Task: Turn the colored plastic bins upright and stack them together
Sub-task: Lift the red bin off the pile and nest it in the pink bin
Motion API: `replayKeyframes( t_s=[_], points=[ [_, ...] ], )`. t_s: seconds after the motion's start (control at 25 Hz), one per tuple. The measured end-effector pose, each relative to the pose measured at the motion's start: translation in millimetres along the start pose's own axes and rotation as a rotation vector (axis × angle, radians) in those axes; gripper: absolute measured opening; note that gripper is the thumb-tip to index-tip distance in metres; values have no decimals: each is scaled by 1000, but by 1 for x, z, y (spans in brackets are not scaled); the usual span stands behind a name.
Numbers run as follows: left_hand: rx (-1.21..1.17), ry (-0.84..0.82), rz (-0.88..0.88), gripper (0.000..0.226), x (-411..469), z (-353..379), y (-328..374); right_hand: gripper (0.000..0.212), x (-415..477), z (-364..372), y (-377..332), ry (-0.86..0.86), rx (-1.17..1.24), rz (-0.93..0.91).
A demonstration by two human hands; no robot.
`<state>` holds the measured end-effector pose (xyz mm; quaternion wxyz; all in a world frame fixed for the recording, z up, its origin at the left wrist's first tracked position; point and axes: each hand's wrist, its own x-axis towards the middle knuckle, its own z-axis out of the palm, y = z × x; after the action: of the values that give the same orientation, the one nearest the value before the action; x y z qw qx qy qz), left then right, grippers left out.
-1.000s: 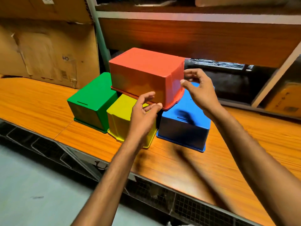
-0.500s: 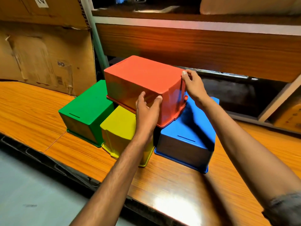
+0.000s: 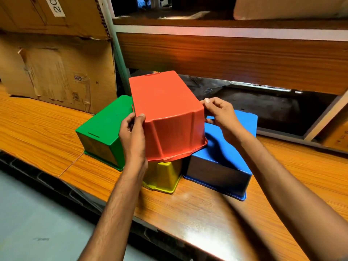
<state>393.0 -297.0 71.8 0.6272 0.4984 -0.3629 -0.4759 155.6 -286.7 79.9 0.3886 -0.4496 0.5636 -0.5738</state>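
**Red bin gripped over the cluster**

The wooden benchtop (image 3: 207,213) carries cardboard boxes (image 3: 56,72) at back left and three upside-down bins: the blue bin (image 3: 226,153), the green bin (image 3: 105,125), and the yellow bin (image 3: 163,176) between them. Above them the red bin (image 3: 165,113) tilts upside down. My left hand (image 3: 132,134) and right hand (image 3: 222,117) pinch its near corners. A box sticker (image 3: 57,6) reads "20".

The red bin (image 3: 165,113) and the left hand (image 3: 132,136) hide most of the yellow bin (image 3: 162,178), the red bin also covers the right edge of the green bin (image 3: 101,127) and the left edge of the blue bin (image 3: 222,161), and the cardboard box (image 3: 56,72) is cut off at far left
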Motion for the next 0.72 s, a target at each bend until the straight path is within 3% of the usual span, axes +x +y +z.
replayKeyframes(
  t_s=[0.08, 0.2, 0.24, 0.36, 0.4, 0.48, 0.72],
  points=[
    [36, -54, -14, 32, 1, -6, 2, 26, -2, 9, 0, -9, -22, 89],
    [84, -139, -20, 9, 0, -7, 10, 54, -3, 17, -8, -52, -41, 213],
    [106, -160, -18, 8, 1, -10, 13, 55, -5, 18, -14, -45, -40, 204],
    [88, -210, -1, 10, 0, -19, 27, 31, -16, 13, -32, -39, 8, 87],
    [82, -229, 14, 20, 1, -23, 28, 25, -18, 10, -37, -62, 32, 56],
    [58, -250, 52, 37, -3, -26, 35, 31, -22, 5, -45, -108, 42, -4],
    [-1, -247, 86, 44, -7, -25, 51, 40, -33, -4, -60, -121, 69, -132]
  ],
)
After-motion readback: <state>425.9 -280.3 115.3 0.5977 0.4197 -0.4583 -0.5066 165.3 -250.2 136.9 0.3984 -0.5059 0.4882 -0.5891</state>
